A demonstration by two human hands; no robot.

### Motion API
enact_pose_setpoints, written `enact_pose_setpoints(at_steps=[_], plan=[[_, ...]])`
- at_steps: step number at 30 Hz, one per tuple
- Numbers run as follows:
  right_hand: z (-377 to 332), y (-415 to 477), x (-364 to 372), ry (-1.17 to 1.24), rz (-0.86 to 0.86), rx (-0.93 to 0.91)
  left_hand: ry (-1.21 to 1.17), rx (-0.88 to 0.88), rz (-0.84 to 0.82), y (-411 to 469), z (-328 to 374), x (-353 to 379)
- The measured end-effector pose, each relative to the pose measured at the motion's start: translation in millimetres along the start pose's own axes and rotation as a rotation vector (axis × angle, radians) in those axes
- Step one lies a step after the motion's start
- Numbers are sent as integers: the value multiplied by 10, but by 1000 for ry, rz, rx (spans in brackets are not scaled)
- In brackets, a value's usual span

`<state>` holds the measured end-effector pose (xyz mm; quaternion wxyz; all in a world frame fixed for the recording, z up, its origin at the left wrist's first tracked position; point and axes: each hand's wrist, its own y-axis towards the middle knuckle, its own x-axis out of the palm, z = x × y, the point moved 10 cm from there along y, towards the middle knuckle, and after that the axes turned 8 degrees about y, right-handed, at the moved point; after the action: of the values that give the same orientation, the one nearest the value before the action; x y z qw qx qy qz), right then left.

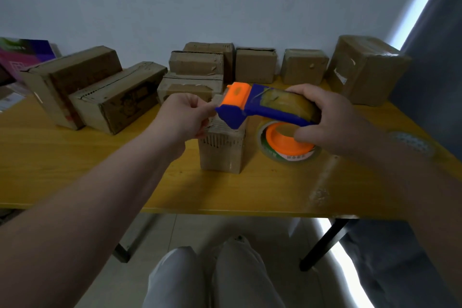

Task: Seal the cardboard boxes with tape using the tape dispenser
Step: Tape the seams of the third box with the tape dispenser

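Head view: a small cardboard box (221, 150) stands upright on the yellow table (75, 170). Just above its top, the blue and orange tape dispenser (262, 105) is held in the air, its mouth end tilted down toward the box. The right hand (335, 117), right of the box, grasps the dispenser round its roll end. The left hand (187, 115), at the box's upper left, has its fingers curled and pinched at the dispenser's mouth; whether tape lies between them cannot be told. A spare tape roll (280, 143) lies flat just right of the box; more cardboard boxes (255, 65) stand behind it
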<state>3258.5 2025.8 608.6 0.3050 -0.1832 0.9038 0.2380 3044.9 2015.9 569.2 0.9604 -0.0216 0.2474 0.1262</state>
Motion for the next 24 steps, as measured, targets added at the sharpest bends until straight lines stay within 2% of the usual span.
enact_pose_setpoints(at_steps=[5, 11, 24], plan=[[97, -72, -203, -78, -45, 78, -43, -71, 93, 77, -241, -335], [237, -136, -173, -110, -151, 102, -27, -110, 82, 81, -502, -251], [271, -26, -17, -119, -163, 30, -58, -160, 179, 120, -768, -173]])
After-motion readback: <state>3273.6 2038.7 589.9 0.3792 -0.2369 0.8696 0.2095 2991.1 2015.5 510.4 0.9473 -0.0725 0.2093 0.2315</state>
